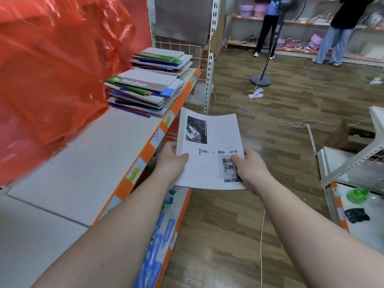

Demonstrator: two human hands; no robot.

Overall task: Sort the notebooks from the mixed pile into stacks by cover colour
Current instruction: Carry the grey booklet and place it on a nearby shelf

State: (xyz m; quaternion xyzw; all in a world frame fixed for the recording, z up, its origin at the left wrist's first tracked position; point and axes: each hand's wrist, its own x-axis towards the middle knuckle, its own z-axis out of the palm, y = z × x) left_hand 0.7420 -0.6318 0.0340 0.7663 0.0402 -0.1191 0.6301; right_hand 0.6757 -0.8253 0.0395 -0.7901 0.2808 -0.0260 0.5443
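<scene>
Two hands on one white notebook (pixel 209 150) w/ "Time & Memory" on the cover. The left hand (pixel 172 161) pinches its left edge and the right hand (pixel 251 167) the bottom right, thumbs on top. It's held over the floor (pixel 280 204), just off the shelf (pixel 83 159) edge. 2 mixed piles (pixel 143 90) sit further back on the shelf, next to a red plastic bag (pixel 52 69).

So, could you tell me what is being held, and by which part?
The white notebook, held at its near end: left hand on the left edge, right hand on the right edge.
</scene>
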